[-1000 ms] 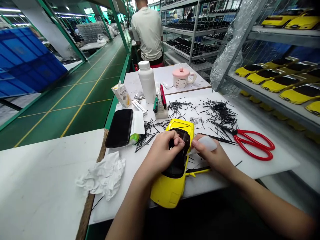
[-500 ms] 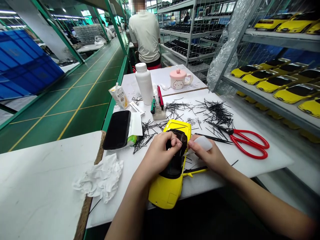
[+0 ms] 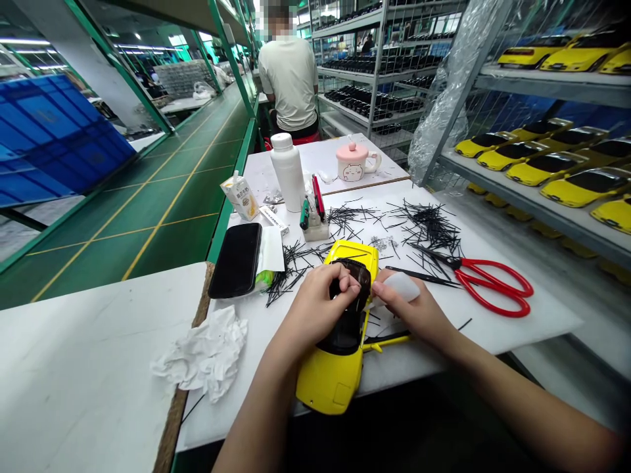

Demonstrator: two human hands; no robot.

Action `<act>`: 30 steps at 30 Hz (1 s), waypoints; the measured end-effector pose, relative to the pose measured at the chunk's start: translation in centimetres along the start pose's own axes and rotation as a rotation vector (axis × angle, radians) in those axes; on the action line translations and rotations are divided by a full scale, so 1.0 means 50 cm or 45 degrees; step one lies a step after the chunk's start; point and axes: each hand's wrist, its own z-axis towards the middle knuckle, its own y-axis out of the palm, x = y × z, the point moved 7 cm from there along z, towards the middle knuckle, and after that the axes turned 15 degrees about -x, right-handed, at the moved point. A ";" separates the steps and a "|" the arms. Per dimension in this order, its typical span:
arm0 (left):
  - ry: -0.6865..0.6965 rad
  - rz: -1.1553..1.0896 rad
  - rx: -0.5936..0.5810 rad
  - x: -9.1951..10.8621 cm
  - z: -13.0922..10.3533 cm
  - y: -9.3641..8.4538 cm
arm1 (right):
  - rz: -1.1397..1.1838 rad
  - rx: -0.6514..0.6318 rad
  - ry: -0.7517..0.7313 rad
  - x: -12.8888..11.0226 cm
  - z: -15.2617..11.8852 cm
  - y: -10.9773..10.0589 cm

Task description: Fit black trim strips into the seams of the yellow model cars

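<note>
A yellow model car (image 3: 329, 380) with a dark roof lies lengthwise at the table's near edge, one side door swung out to the right. My left hand (image 3: 328, 292) rests over the roof and windows, its fingers curled together; whatever they pinch is too small to make out. Beside the car's right side, my right hand (image 3: 409, 302) is closed on a white cloth or paper piece (image 3: 403, 286), with thumb and forefinger at the car's edge. Thin black strips (image 3: 428, 226) lie scattered behind the car. Tweezers (image 3: 424, 276) are just beyond my right hand.
Red-handled scissors (image 3: 497, 286) lie at right. A phone (image 3: 236, 259), crumpled tissue (image 3: 211, 351), drink carton (image 3: 240, 196), white bottle (image 3: 288, 172), pen holder (image 3: 315, 230) and pink-lidded mug (image 3: 351, 161) stand around. A person (image 3: 290, 79) sits ahead. Racks of yellow cars (image 3: 552, 161) are at right.
The whole view has shifted slightly, so the scene sits a little lower and farther right. Both hands keep nearly the same pose at the car.
</note>
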 end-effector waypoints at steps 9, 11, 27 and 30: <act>-0.032 0.147 0.058 -0.004 -0.004 -0.003 | -0.100 0.400 -0.056 -0.027 -0.055 -0.230; -0.010 0.193 0.076 -0.001 -0.005 -0.002 | -0.519 0.567 0.149 -0.014 -0.070 -0.324; 0.109 0.233 -0.012 0.020 -0.009 0.017 | -0.938 0.534 0.409 0.073 -0.103 -0.388; 0.072 0.259 -0.012 0.016 -0.008 0.018 | -0.982 0.021 0.175 0.065 -0.062 -0.254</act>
